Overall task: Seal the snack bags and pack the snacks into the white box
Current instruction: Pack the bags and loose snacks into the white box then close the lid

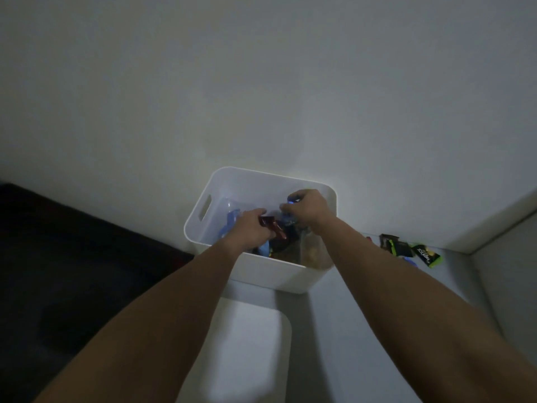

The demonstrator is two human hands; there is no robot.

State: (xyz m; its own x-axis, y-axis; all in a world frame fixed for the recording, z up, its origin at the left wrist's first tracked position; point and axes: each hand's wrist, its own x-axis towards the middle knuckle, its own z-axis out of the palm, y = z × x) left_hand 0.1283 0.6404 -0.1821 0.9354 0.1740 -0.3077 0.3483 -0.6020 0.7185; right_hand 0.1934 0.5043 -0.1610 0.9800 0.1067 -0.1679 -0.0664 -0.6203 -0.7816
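While both hands reach into the white box (220,181), left fingers (260,212) pinch a red packet (271,225), right fingers (286,207) grip a blue one (292,197).

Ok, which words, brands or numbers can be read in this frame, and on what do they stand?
"NOVITOS", or something close, blurred and sideways: on the black and green snack packet lying right of the white plastic box.
Print on the dark packets beside it: too small to read.
Wrappers inside the box: no readable text.

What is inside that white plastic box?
The white plastic box holds snack packets: a dark red one gripped by the left hand, blue ones beside it. The right hand grips something blue. The hands cover whatever lies beneath.
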